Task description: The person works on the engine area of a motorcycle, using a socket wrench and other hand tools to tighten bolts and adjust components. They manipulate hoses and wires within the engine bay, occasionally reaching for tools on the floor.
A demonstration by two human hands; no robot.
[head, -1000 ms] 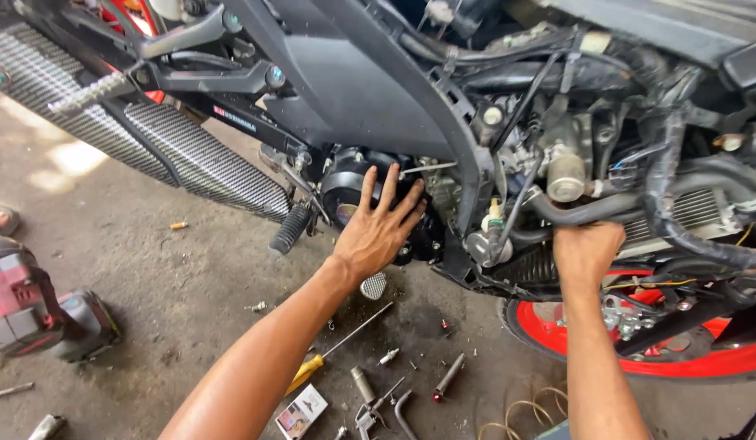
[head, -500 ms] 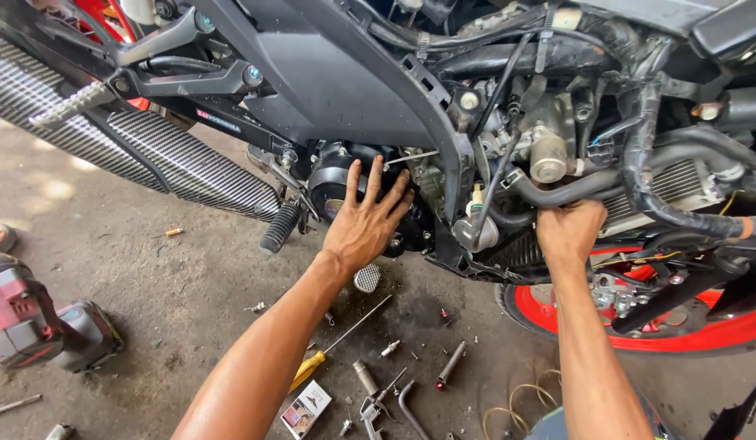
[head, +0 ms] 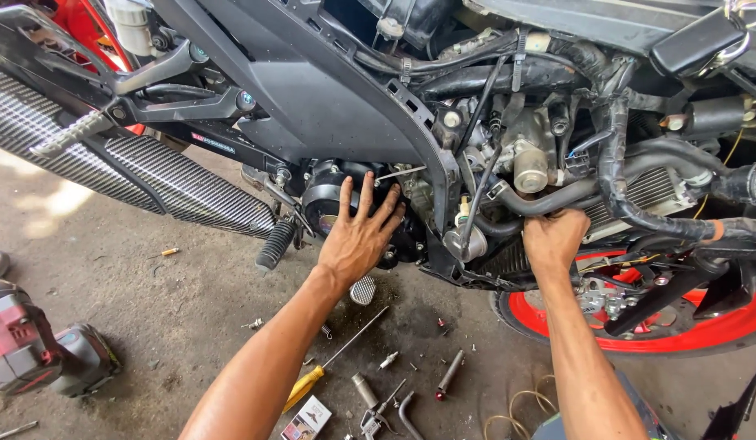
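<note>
My left hand (head: 360, 236) lies flat, fingers spread, against the round black engine cover (head: 329, 204) low on the motorcycle. My right hand (head: 553, 240) is curled up under the engine and grips a black rubber hose (head: 549, 200) just below the metal fittings; its fingertips are hidden. A black frame panel (head: 312, 90) sits above the cover. The red front wheel rim (head: 679, 334) is behind my right forearm.
A carbon-pattern exhaust (head: 149, 175) runs to the left, with a footpeg (head: 276, 244) beside my left hand. On the concrete floor lie a yellow-handled screwdriver (head: 329, 371), several sockets and bolts (head: 447, 375), a small box (head: 308, 420) and a red and grey power tool (head: 35, 350).
The view has shifted slightly closer to the engine. Both hands stay in the same places, the left on the cover and the right under the hoses.
</note>
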